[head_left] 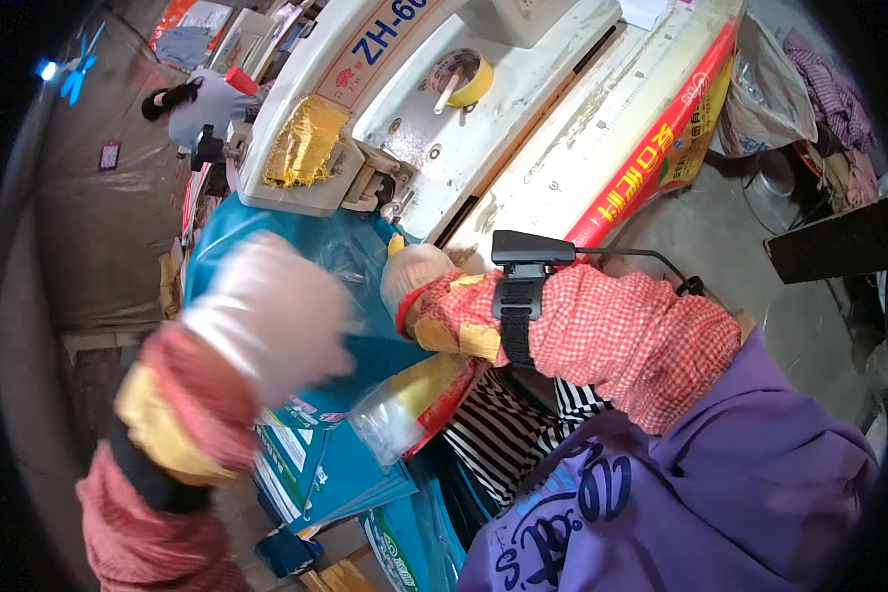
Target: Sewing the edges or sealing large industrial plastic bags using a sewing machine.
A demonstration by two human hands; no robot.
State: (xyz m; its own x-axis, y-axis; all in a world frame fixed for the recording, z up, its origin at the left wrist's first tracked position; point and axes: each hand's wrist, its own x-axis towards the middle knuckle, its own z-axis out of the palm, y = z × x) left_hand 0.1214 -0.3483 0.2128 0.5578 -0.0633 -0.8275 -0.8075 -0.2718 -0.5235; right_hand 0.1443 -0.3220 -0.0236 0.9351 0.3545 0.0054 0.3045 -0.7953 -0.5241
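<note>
My left hand, in a whitish glove, is smeared by motion above teal plastic sheeting; its fingers cannot be made out. To its right, my right hand, also gloved, is at the sheeting's right side, just below the head of a white sewing machine. A small yellow tip shows at that hand, and the rest of its fingers are hidden. Clear film lies over the sheeting between the hands. Gold shiny material covers part of the machine head.
A yellow tape roll with a pale stick rests on the machine bed. Red and yellow printed film edges the worktable. Folded teal printed bags lie below my hands. Another person is at the far left. A dark board sits right.
</note>
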